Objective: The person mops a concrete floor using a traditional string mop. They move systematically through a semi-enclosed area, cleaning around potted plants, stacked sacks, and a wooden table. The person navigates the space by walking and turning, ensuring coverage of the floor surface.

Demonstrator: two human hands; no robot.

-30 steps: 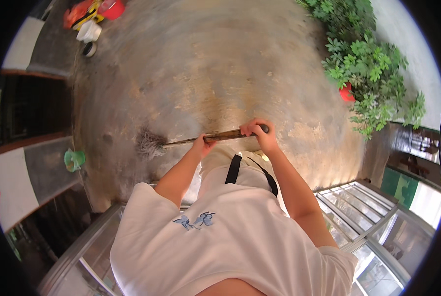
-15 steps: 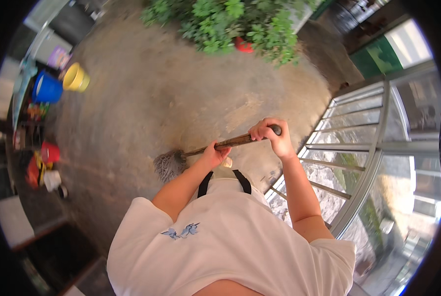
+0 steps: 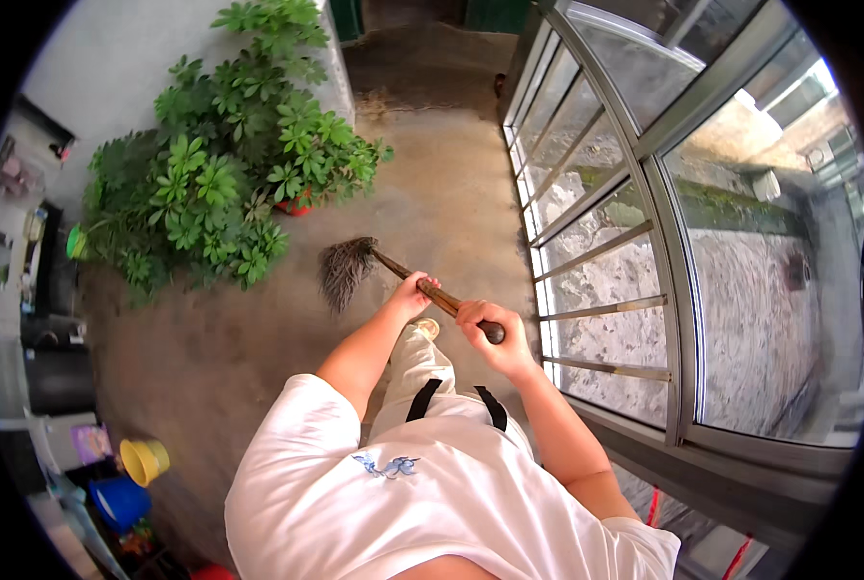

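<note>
A mop with a brown wooden handle [image 3: 441, 297] slants across in front of me. Its grey string head [image 3: 347, 271] lies on the concrete floor, ahead and to the left. My left hand [image 3: 413, 294] is closed around the lower part of the handle. Close to the handle's rounded dark end, my right hand [image 3: 493, 332] grips it with fingers wrapped over the top. Below the handle one of my feet, in a light shoe [image 3: 429, 329], is partly visible.
Leafy green plants [image 3: 209, 174], one in a red pot [image 3: 294, 205], stand ahead left. Along the right runs a metal-framed window with bars [image 3: 659, 300]. A yellow bucket [image 3: 145, 462] and a blue bucket [image 3: 119, 503] sit at the lower left. A passage [image 3: 427, 72] lies beyond.
My view and body have turned right, so the plants now stand at left and the buckets lower left. The mop head has swung forward; both hands still hold the handle.
</note>
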